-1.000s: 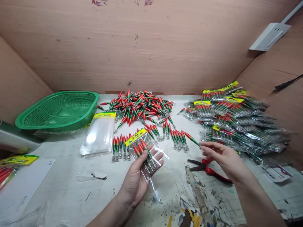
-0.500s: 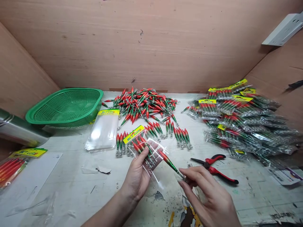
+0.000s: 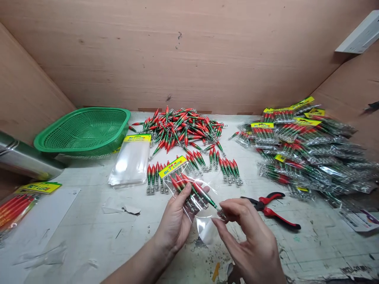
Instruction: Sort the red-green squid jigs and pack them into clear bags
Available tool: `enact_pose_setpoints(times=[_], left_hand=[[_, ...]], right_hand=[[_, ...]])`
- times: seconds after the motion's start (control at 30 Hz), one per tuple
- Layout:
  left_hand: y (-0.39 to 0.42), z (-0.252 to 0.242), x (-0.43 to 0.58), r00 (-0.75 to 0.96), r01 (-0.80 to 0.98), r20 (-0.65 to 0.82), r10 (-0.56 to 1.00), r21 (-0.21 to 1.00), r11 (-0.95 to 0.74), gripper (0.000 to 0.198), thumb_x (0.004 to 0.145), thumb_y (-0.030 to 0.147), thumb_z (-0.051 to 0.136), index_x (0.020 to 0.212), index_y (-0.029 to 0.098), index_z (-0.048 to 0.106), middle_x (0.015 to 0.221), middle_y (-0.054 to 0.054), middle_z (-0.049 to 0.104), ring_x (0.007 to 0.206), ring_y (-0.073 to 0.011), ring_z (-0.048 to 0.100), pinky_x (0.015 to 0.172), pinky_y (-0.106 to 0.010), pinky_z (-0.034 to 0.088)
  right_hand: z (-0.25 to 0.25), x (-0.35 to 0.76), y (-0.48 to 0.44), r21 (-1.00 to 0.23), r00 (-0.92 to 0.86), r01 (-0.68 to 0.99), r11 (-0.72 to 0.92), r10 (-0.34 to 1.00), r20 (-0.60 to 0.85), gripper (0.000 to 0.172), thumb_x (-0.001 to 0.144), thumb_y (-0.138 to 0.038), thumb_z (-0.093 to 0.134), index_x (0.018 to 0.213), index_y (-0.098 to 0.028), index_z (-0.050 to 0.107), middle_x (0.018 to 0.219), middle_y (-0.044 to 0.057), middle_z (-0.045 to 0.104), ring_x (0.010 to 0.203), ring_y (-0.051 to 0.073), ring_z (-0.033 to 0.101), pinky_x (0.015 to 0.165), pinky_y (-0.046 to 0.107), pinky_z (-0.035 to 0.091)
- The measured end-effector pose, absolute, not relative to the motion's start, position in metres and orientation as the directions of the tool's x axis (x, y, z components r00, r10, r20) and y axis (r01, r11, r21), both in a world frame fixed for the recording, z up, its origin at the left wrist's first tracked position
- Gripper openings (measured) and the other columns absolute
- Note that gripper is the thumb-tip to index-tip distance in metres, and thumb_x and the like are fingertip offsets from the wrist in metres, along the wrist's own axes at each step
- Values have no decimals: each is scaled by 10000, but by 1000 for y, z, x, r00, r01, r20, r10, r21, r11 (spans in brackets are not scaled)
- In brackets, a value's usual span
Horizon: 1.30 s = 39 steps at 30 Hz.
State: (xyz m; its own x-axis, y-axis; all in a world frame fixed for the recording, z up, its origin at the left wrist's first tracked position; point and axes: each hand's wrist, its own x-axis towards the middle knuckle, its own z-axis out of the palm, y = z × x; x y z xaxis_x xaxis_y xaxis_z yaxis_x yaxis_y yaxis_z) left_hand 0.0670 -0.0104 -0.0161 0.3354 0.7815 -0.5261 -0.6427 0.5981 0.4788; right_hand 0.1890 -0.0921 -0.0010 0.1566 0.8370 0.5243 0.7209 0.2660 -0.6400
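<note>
My left hand [image 3: 174, 217] is closed on a clear plastic bag [image 3: 207, 227] with a yellow header card [image 3: 173, 167], thumb over the front. Several red-and-green fishing lures lie in the bag. My right hand [image 3: 248, 232] has its fingertips at the hooked tail of another fishing lure [image 3: 204, 192], whose red nose is within the bag's open end. Beyond my hands are short rows of the same lures [image 3: 231, 169] and a large loose heap of lures [image 3: 183, 128]. A stack of flat bags [image 3: 130, 159] with yellow headers lies to the left.
Red-handled pliers [image 3: 268, 207] lie right of my right hand. Filled lure packs [image 3: 308, 146] are piled at the right. A green basket [image 3: 85, 148] and a metal cylinder [image 3: 29, 157] stand left, near a pack of orange lures [image 3: 20, 207] on white paper [image 3: 60, 205].
My right hand has moved left and slid the lure from outside the bag's mouth into it, alongside the others. My left hand still holds the bag. The view has shifted slightly.
</note>
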Motion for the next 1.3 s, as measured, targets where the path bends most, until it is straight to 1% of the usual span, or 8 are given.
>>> enact_pose_setpoints(times=[0.17, 0.3, 0.43, 0.53, 0.73, 0.9, 1.03, 1.3], left_hand=[[-11, -16, 67, 331, -632, -530, 781, 490, 600, 153, 830, 194, 646, 958, 117, 677, 967, -109, 744, 979, -266, 694, 942, -416, 528], [-13, -18, 67, 372, -588, -531, 761, 500, 636, 172, 822, 208, 660, 968, 119, 681, 979, -111, 743, 973, -260, 696, 915, -388, 544], [-14, -19, 68, 373, -560, -531, 761, 525, 641, 158, 829, 210, 651, 937, 100, 689, 942, -118, 748, 909, -240, 711, 872, -348, 564], [-12, -19, 69, 340, -567, -554, 760, 523, 636, 175, 824, 204, 658, 966, 107, 685, 1002, -118, 740, 902, -232, 710, 857, -341, 573], [-10, -20, 68, 370, -560, -560, 741, 501, 659, 225, 829, 207, 654, 1029, 104, 673, 1075, -135, 720, 957, -250, 695, 871, -369, 571], [-12, -19, 68, 395, -548, -563, 726, 490, 678, 220, 862, 207, 615, 1052, 105, 657, 1099, -131, 712, 948, -241, 697, 896, -387, 559], [-13, -18, 68, 403, -552, -555, 728, 487, 677, 207, 871, 209, 600, 1037, 101, 659, 1097, -128, 712, 933, -236, 699, 887, -384, 561], [-12, -19, 68, 470, -576, -501, 726, 449, 683, 185, 892, 245, 569, 983, 110, 656, 940, -116, 740, 859, -231, 712, 846, -392, 567]], right_hand=[[-1, 193, -99, -509, 129, 824, 248, 794, 595, 185, 853, -81, 590, 1008, -180, 607, 894, 70, 641, 813, 171, 642, 690, 258, 541], [-2, 187, -88, -394, 61, 857, 330, 696, 716, 210, 818, -37, 620, 974, -176, 638, 829, 67, 676, 767, 190, 628, 716, 327, 529], [-2, 189, -86, -437, 30, 832, 342, 759, 651, 224, 827, -91, 633, 1042, -155, 627, 865, 81, 670, 806, 206, 610, 723, 348, 521], [-3, 194, -92, -488, 28, 808, 329, 806, 591, 245, 835, -117, 626, 1076, -151, 600, 887, 80, 656, 831, 203, 602, 722, 333, 521], [-7, 198, -95, -509, 26, 796, 327, 822, 569, 155, 853, -50, 565, 938, -177, 589, 774, 41, 616, 728, 170, 557, 652, 300, 481], [-8, 199, -92, -516, 2, 782, 350, 826, 563, 135, 855, -65, 585, 923, -181, 572, 763, 35, 611, 715, 167, 548, 637, 292, 453], [-11, 198, -93, -466, -69, 801, 376, 832, 551, 116, 849, -115, 618, 928, -183, 566, 760, 39, 606, 708, 180, 541, 658, 321, 428], [-14, 197, -88, -411, -28, 850, 328, 809, 587, 117, 865, -69, 553, 865, -186, 557, 719, 24, 584, 676, 168, 527, 671, 321, 401]])
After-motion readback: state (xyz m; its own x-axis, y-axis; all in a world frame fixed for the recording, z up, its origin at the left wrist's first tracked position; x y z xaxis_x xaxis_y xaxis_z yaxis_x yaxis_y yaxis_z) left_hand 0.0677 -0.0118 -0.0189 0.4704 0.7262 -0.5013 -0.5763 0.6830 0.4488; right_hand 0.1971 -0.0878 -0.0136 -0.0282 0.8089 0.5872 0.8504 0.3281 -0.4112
